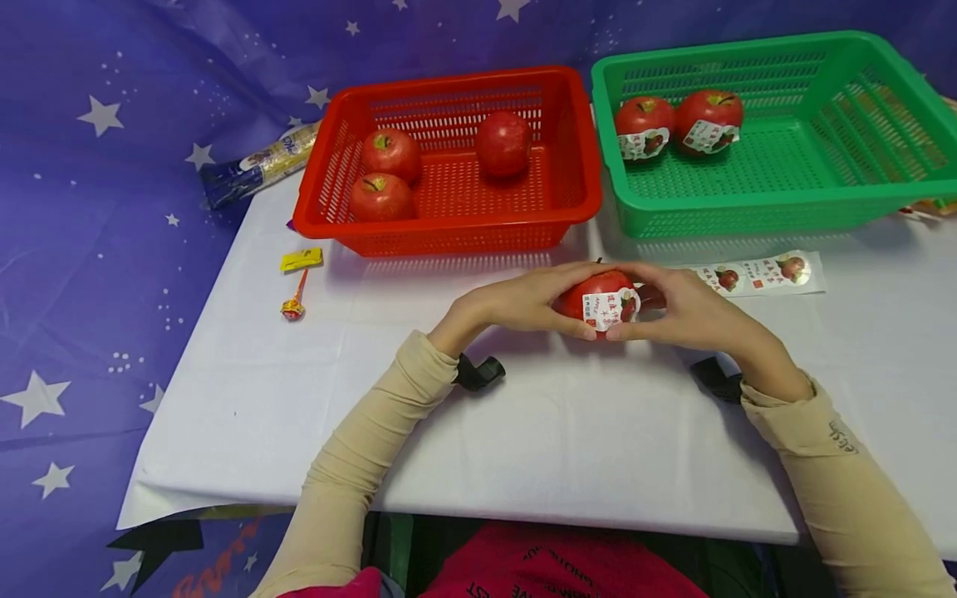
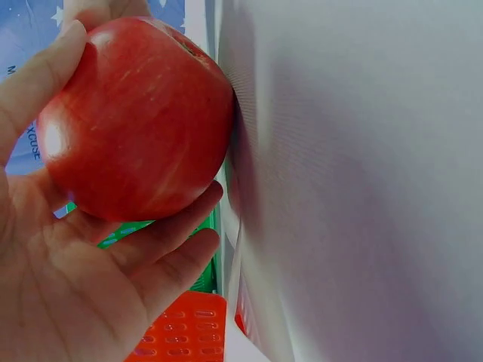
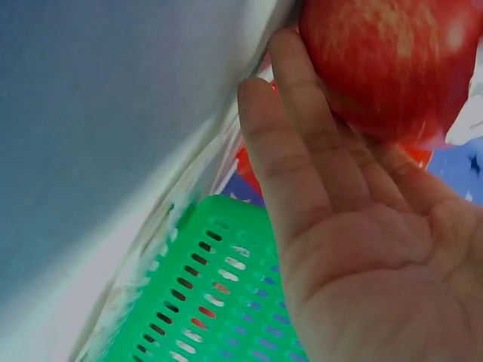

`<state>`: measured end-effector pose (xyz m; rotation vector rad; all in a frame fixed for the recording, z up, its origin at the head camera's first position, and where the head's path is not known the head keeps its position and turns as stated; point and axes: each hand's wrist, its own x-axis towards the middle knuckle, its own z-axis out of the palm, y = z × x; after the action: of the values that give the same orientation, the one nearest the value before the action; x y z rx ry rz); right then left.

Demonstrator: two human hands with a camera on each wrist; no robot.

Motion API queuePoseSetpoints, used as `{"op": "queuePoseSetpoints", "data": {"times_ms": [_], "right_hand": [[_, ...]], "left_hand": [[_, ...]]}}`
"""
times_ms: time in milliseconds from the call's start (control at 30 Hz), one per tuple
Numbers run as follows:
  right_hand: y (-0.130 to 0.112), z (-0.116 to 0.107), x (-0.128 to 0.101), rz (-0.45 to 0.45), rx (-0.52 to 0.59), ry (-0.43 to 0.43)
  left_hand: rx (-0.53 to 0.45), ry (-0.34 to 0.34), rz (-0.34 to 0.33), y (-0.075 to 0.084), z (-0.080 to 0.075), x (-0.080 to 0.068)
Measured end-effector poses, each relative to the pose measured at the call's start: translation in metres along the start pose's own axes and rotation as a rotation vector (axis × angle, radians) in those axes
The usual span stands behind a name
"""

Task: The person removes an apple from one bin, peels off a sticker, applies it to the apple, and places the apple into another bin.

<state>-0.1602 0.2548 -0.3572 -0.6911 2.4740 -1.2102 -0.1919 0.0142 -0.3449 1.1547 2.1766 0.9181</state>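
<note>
A red apple (image 1: 577, 297) with a white printed label (image 1: 604, 311) on its near side stands on the white table, between both hands. My left hand (image 1: 525, 301) grips its left side, thumb in front and fingers behind. On the other side my right hand (image 1: 694, 309) holds it, with the thumb at the label's lower edge. In the left wrist view the apple (image 2: 143, 121) shows unlabelled red skin against the palm side of the fingers. The right wrist view shows the label's edge (image 3: 472, 109) standing off the skin. A strip of printed labels (image 1: 773, 274) lies behind the right hand.
The red basket (image 1: 463, 235) at the back holds three apples without labels. Two labelled apples (image 1: 709, 123) sit in the green basket (image 1: 748, 218) to its right. At the left lie a lollipop (image 1: 293, 309), a yellow wrapped sweet (image 1: 302, 260) and a long food packet (image 1: 262, 164).
</note>
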Motion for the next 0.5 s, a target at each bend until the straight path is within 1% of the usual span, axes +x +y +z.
{"op": "queuePoseSetpoints", "data": {"times_ms": [67,167,233,367,500], "right_hand": [[0.001,0.001,-0.001,-0.009,-0.019,0.002],[0.004,-0.001,-0.001,-0.011,0.031,-0.013],[0.005,-0.002,0.0,-0.012,0.053,-0.025],[0.003,-0.001,0.001,0.015,0.057,-0.012],[0.004,0.0,0.001,0.019,0.078,0.007]], "left_hand": [[-0.001,-0.002,-0.005,0.001,0.0,0.001],[-0.012,-0.006,-0.017,0.002,0.001,0.001],[-0.002,-0.008,-0.024,0.003,0.001,0.001],[0.058,-0.015,-0.026,0.007,0.001,0.001],[0.12,-0.056,-0.021,0.013,-0.002,0.003]]}}
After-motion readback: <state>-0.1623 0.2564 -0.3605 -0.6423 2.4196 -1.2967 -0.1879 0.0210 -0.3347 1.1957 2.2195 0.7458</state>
